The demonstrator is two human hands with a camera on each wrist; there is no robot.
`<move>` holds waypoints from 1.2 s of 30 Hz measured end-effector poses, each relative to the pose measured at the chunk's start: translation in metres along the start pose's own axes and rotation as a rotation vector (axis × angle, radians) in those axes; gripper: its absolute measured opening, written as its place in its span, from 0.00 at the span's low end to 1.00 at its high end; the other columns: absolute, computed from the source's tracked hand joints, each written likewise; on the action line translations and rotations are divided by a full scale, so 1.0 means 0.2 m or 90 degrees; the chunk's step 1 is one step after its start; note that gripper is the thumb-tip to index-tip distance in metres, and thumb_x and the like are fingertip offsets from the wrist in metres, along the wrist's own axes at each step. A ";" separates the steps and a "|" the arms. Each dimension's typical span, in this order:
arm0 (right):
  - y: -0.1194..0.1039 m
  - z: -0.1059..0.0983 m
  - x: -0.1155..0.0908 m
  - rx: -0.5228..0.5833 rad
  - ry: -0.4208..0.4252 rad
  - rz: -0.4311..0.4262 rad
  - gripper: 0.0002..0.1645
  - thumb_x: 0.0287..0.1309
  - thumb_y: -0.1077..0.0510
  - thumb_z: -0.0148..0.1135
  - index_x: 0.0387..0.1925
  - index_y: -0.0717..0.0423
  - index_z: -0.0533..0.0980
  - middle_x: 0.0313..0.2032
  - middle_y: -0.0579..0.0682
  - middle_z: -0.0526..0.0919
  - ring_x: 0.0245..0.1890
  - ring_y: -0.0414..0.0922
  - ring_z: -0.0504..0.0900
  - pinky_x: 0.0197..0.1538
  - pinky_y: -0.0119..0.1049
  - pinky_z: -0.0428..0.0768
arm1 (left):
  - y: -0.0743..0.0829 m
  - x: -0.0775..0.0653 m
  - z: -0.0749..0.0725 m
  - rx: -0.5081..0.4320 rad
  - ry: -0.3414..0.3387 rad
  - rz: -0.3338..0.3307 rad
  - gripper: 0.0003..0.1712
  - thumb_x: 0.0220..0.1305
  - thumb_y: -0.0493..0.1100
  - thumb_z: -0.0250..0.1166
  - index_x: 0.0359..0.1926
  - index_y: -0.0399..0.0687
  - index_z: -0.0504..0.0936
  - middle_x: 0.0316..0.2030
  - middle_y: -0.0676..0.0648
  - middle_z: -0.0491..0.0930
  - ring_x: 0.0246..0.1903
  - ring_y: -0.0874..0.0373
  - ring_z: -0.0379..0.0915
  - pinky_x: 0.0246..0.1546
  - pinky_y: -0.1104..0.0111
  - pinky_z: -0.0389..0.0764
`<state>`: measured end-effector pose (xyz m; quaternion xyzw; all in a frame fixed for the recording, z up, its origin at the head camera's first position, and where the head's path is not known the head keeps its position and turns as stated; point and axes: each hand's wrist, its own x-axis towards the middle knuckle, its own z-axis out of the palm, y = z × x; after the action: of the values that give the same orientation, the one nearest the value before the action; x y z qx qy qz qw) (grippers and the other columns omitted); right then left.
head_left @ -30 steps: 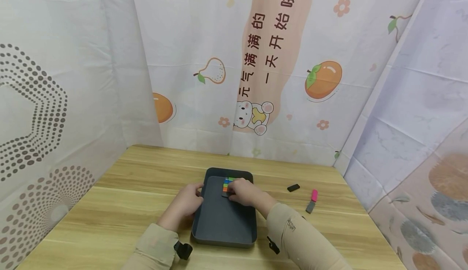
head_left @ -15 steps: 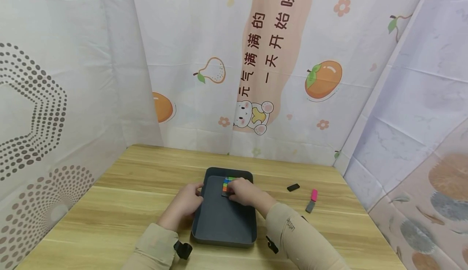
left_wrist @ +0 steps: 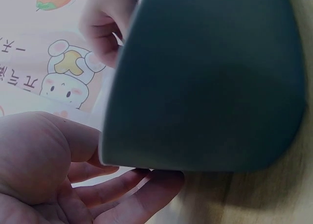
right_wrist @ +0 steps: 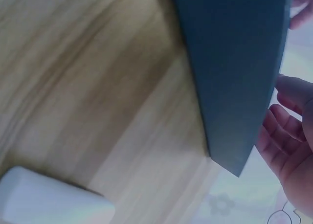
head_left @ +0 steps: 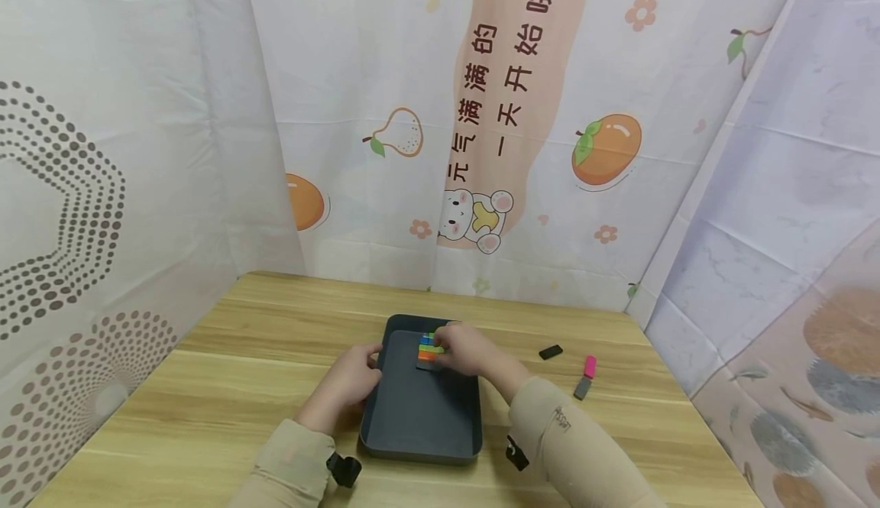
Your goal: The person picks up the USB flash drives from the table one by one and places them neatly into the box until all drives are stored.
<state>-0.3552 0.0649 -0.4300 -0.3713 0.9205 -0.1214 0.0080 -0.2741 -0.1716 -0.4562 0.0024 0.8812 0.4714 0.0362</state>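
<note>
A dark grey rectangular tray [head_left: 421,409] lies on the wooden table in the head view. Towards its far end is a row of small flat bars [head_left: 428,351] in green, blue and orange, with a dark one nearest me. My left hand [head_left: 347,382] holds the tray's left wall, thumb at the rim and fingers along the outside, as the left wrist view shows. Over the far right part of the tray, my right hand [head_left: 470,347] has its thumb and forefinger apart at the bars' right ends. The tray wall hides those fingertips in the right wrist view.
To the tray's right lie a black bar [head_left: 551,352], a pink bar [head_left: 590,366] and a grey bar [head_left: 582,388]. A white rounded object [right_wrist: 51,199] appears low in the right wrist view. Printed curtains [head_left: 385,210] stand behind the table [head_left: 275,355].
My right hand has shifted slightly to the right and back, uncovering more of the coloured bars. The left hand and tray have stayed in place.
</note>
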 end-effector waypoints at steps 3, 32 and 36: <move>0.01 -0.04 -0.02 0.037 0.013 -0.003 0.14 0.63 0.57 0.70 0.48 0.60 0.83 0.40 0.52 0.85 0.38 0.44 0.81 0.43 0.41 0.83 | 0.00 0.00 0.00 0.004 0.001 0.003 0.31 0.64 0.29 0.57 0.70 0.31 0.70 0.52 0.31 0.80 0.39 0.48 0.81 0.29 0.60 0.84; 0.08 -0.37 -0.23 0.140 0.130 0.016 0.22 0.64 0.54 0.70 0.58 0.54 0.80 0.55 0.52 0.83 0.51 0.51 0.83 0.52 0.50 0.83 | 0.01 -0.02 0.00 -0.007 0.001 0.005 0.31 0.65 0.29 0.56 0.70 0.30 0.69 0.55 0.27 0.78 0.37 0.48 0.81 0.24 0.60 0.83; 0.12 -0.40 -0.27 0.149 0.136 0.020 0.24 0.64 0.52 0.70 0.60 0.52 0.79 0.58 0.52 0.81 0.54 0.52 0.81 0.54 0.53 0.82 | 0.01 -0.02 0.00 -0.011 0.001 0.005 0.32 0.65 0.29 0.56 0.70 0.30 0.69 0.54 0.27 0.78 0.36 0.48 0.81 0.23 0.60 0.83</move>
<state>-0.3413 0.1351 -0.3615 -0.3386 0.9013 -0.2663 -0.0451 -0.2707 -0.1710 -0.4544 0.0055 0.8772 0.4790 0.0339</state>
